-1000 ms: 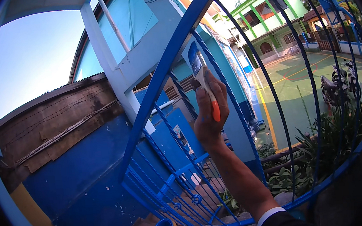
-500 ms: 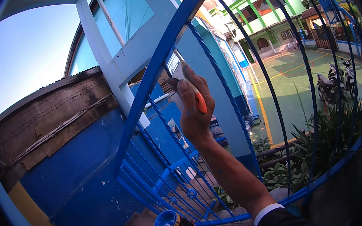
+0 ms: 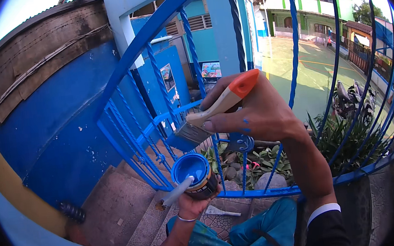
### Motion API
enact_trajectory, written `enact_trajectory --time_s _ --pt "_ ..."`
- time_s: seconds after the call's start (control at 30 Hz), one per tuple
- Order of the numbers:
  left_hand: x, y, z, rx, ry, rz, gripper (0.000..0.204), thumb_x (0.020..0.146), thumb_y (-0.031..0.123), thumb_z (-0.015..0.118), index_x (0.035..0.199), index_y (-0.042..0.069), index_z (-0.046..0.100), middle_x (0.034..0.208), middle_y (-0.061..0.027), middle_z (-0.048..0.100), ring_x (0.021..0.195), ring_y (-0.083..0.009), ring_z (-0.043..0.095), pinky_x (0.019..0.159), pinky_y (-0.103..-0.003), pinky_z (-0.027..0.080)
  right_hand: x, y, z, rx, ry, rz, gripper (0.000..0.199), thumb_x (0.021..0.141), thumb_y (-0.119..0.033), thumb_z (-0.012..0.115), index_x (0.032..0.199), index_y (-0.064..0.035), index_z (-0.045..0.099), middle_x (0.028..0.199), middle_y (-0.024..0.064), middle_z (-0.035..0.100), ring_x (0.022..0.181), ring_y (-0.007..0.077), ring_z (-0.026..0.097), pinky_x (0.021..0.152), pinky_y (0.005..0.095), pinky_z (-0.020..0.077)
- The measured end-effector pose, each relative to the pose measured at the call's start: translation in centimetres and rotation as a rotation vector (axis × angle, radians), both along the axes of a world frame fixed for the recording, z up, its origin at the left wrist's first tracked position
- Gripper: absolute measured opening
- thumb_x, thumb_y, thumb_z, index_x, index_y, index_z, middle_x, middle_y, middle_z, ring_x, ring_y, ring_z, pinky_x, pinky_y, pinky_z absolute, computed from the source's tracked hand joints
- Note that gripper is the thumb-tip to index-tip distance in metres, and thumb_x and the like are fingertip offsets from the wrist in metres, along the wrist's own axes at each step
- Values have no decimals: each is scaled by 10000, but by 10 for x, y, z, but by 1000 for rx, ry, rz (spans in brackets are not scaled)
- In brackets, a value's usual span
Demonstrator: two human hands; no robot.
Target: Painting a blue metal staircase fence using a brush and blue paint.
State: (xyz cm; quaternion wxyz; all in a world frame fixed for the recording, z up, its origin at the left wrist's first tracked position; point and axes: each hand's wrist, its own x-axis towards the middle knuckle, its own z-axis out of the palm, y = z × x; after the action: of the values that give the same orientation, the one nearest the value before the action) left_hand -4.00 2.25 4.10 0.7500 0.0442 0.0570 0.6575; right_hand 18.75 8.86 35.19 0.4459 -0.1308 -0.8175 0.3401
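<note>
My right hand point(image 3: 262, 112) grips a paintbrush point(image 3: 214, 109) with a pale wooden handle and an orange tip. Its blue-wet bristles point down and left, just above an open can of blue paint point(image 3: 193, 173). My left hand point(image 3: 193, 204) holds that can from below, along with a pale stick point(image 3: 175, 195) that slants out to the left. Both hands are in front of a blue metal railing point(image 3: 159, 122) with twisted bars. Blue paint spots mark my right hand.
Concrete steps point(image 3: 120, 215) descend at the lower left beside a blue wall point(image 3: 60, 131). Green plants and stones point(image 3: 267, 161) lie beyond the railing. A courtyard, a parked motorbike point(image 3: 351, 98) and green and blue buildings are farther off. My knees in teal trousers point(image 3: 259, 231) are below.
My right hand came down from the upper railing bars with the brush, toward the paint can. The view tilted downward, and the can with my left hand now sits mid-frame.
</note>
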Motion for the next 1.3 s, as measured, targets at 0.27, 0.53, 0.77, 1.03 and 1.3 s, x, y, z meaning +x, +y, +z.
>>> enact_trajectory --time_s 0.27,0.53,0.77,1.03,1.3 --pt "11 -12 -15 -33 -46 -38 707 974 551 539 1470 47 514 1421 -258 576 1335 -498 522 1066 -698 427 -68 14 -42 247 -653 -58 367 754 -275 790 850 74 735 711 193 698 687 318 713 685 406 564" --pt "9 -25 -19 -70 -17 -13 677 994 475 588 1489 30 462 1426 -263 545 1332 -492 511 1046 -660 453 -96 24 -86 363 -759 -50 346 750 -258 728 817 81 711 660 199 650 598 373 652 629 444 521" --pt "10 -26 -15 -159 74 42 921 902 709 527 1543 59 401 1454 -279 510 1317 -470 522 1029 -635 453 -92 26 -82 285 -761 -46 345 733 -254 756 774 85 705 633 192 643 584 361 655 628 431 529" --pt "10 -29 -19 -148 -10 24 950 897 713 520 1542 27 403 1451 -317 513 1321 -492 515 1041 -643 449 -73 29 -76 74 -671 -166 347 751 -241 743 725 98 672 618 202 641 534 328 624 612 425 524" --pt "7 -25 -23 -96 -33 12 969 894 722 520 1534 4 403 1417 -336 533 1302 -512 529 1064 -654 436 -56 31 -67 12 -607 -273 328 754 -225 756 810 96 723 675 208 685 585 322 677 638 392 552"
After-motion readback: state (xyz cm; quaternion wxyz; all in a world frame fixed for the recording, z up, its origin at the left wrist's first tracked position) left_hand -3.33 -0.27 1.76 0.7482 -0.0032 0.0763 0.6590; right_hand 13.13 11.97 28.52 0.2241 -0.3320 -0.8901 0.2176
